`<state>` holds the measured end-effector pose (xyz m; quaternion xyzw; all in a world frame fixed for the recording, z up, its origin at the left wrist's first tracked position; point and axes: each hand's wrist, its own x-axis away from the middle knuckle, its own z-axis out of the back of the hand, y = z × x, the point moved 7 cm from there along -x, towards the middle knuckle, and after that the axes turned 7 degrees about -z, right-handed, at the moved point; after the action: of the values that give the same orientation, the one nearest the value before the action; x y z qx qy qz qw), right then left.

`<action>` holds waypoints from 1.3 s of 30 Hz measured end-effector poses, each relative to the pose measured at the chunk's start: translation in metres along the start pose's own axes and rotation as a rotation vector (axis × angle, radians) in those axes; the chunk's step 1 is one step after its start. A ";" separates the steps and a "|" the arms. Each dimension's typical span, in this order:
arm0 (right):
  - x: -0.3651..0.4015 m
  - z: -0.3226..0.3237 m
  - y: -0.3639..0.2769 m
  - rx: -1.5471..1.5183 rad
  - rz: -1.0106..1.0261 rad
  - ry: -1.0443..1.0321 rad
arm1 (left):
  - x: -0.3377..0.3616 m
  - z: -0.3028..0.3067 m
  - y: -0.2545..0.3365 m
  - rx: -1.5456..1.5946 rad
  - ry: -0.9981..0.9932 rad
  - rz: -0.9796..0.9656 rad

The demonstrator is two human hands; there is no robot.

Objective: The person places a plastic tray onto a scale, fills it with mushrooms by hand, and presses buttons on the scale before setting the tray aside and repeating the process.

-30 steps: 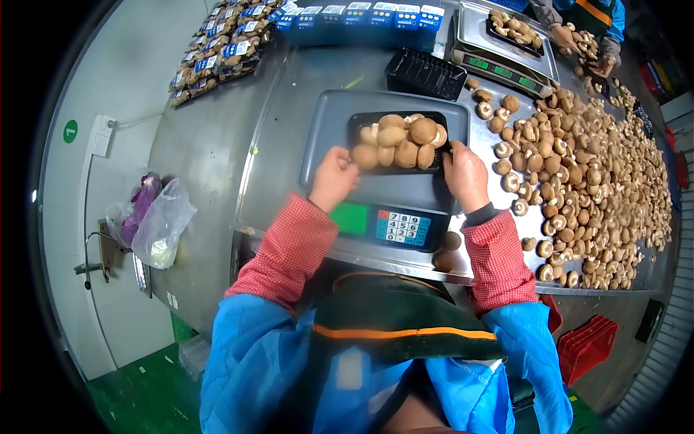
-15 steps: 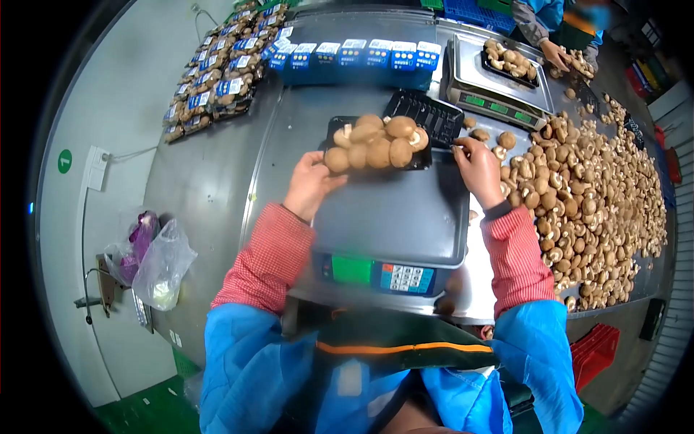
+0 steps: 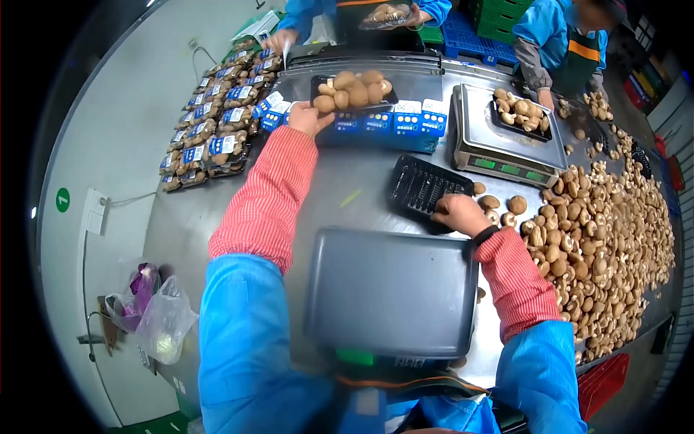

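My left hand (image 3: 309,119) grips the left end of a black tray of brown mushrooms (image 3: 354,92), its fingers closed on the rim. The tray is over the row of blue-and-white labels (image 3: 376,123) at the far side of the table. My right hand (image 3: 463,214) pinches the near right corner of a black plastic tray (image 3: 428,186) with no mushrooms in it. Nearer to me, the grey pan of a weighing scale (image 3: 394,289) is bare; its green display (image 3: 354,356) is partly hidden.
A large mushroom heap (image 3: 600,253) covers the right side. A second scale (image 3: 506,163) bears a filled tray (image 3: 522,114). Packed, labelled mushroom trays (image 3: 210,137) are stacked at left. Plastic bags (image 3: 163,318) hang at the left edge. Two co-workers stand across the table, one holding a wrapped pack (image 3: 387,16).
My left hand has carried the filled tray from over the scale forward to the labels. My right hand now grips the bare tray. The view has shifted, and another co-worker shows at the top.
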<state>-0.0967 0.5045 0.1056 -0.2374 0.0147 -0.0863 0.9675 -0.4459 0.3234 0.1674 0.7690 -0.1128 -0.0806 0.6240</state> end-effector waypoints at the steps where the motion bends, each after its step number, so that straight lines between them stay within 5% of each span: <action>1: 0.003 0.004 -0.004 -0.010 -0.004 -0.009 | -0.012 -0.004 -0.001 -0.025 0.006 -0.003; 8: 0.004 0.002 -0.005 -0.036 0.067 0.008 | -0.068 0.000 -0.033 -0.610 0.098 -0.265; 10: 0.002 0.000 -0.003 -0.044 0.127 0.080 | -0.035 -0.007 -0.013 -0.697 0.194 -0.429; 13: 0.009 0.024 -0.022 -0.007 0.184 0.248 | 0.045 -0.037 0.016 -0.497 -0.041 -0.641; 14: 0.018 0.043 -0.035 0.010 0.245 0.400 | 0.094 -0.052 0.024 -0.372 -0.121 -0.335; 18: 0.079 0.111 -0.096 0.049 0.233 0.634 | 0.221 -0.076 0.007 -0.088 -0.486 0.142; 21: 0.144 0.098 -0.126 0.041 0.274 0.690 | 0.301 -0.103 0.015 0.174 -0.826 0.490; 24: 0.206 0.083 -0.146 0.108 0.133 0.697 | 0.340 -0.114 0.022 -0.022 -0.874 0.380; 25: 0.223 0.078 -0.148 0.131 0.114 0.674 | 0.340 -0.121 0.011 0.020 -0.836 0.163; 27: 0.255 0.065 -0.155 0.165 0.077 0.622 | 0.353 -0.125 -0.016 0.026 -0.938 0.235; 30: 0.287 0.066 -0.155 0.196 -0.034 0.626 | 0.421 -0.170 0.021 0.269 -1.081 0.489; 33: 0.316 0.075 -0.145 0.219 -0.147 0.624 | 0.462 -0.192 0.025 0.149 -1.120 0.579; 36: 0.348 0.058 -0.121 0.174 -0.264 0.394 | 0.480 -0.202 -0.004 -0.159 -1.271 0.508; 39: 0.412 0.102 -0.106 0.046 -0.419 0.712 | 0.488 -0.202 -0.070 -0.487 -1.502 0.370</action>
<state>0.2994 0.3870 0.2507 -0.1691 0.2977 -0.3584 0.8685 0.0824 0.3935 0.1496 0.3211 -0.6062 -0.4933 0.5348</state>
